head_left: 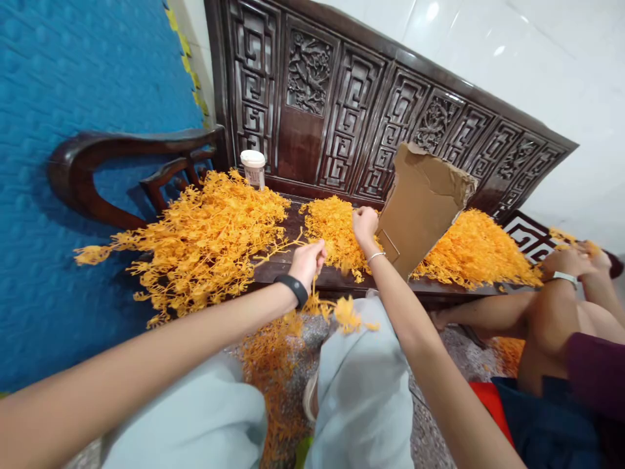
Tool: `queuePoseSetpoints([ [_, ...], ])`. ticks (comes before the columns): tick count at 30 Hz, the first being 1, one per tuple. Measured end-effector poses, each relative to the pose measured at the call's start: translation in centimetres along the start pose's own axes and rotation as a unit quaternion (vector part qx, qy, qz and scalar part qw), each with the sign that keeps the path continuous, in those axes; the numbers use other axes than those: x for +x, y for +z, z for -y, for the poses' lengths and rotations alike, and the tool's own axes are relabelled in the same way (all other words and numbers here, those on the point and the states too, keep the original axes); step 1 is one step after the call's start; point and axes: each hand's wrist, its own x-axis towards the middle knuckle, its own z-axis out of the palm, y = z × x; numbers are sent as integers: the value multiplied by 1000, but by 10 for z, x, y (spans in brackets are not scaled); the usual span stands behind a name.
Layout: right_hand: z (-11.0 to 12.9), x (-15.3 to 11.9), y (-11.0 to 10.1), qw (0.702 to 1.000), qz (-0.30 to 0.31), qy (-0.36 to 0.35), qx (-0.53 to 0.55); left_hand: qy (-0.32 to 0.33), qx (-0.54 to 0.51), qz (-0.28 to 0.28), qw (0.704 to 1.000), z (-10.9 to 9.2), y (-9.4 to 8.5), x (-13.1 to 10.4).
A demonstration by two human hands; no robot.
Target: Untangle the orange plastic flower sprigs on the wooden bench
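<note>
My left hand (pixel 308 262), with a black band on its wrist, is closed in a pinch. It grips the thin stem of an orange plastic-looking sprig (pixel 346 314), whose frilly end hangs down over my knee. Above a loose heap of small orange pieces (pixel 328 225) is my right hand (pixel 365 225). Its fingers are curled shut, and whatever they may hold is hidden. Left of my hands lies a large pile of orange branched sprigs (pixel 215 228) on the dark wooden bench (pixel 280 268).
A cardboard sheet (pixel 420 202) stands upright between the heaps, with another orange heap (pixel 478 254) beyond it. A white-lidded tub (pixel 253 169) stands by the carved backrest (pixel 303 146). At right, another person's hands (pixel 569 260) hold orange pieces. Orange bits litter the floor (pixel 273 365).
</note>
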Motion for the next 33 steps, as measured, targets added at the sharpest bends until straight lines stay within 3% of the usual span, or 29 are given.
queuePoseSetpoints([
  [2,-20,8,-5,999,-26,28,-15,-19,4,46,999,-1,3,-12],
  [6,-57,20,-6,999,23,30,-30,-24,17,127,991,-10,0,-24],
  [12,-89,28,4,995,90,4,-35,-36,22,91,995,-23,-30,-13],
  [15,-92,27,5,995,82,-38,-32,-32,32,81,996,-29,-44,-12],
  [18,-75,18,3,996,50,-65,34,-27,38,66,997,-30,-51,-11],
  [20,-51,4,-3,980,123,-84,132,-23,43,57,997,-29,-54,-9],
  [21,-36,-4,-8,958,195,-100,185,-22,46,54,997,-28,-54,-8],
  [23,-6,-24,-18,886,346,-161,264,-23,52,50,997,-25,-56,-5],
  [26,33,-52,-34,805,464,-257,266,-33,61,49,996,-22,-57,-2],
  [29,52,-68,-43,797,473,-330,178,-38,69,50,996,-20,-60,-1],
  [33,50,-68,-42,811,457,-322,173,-26,67,47,996,-19,-69,2],
])
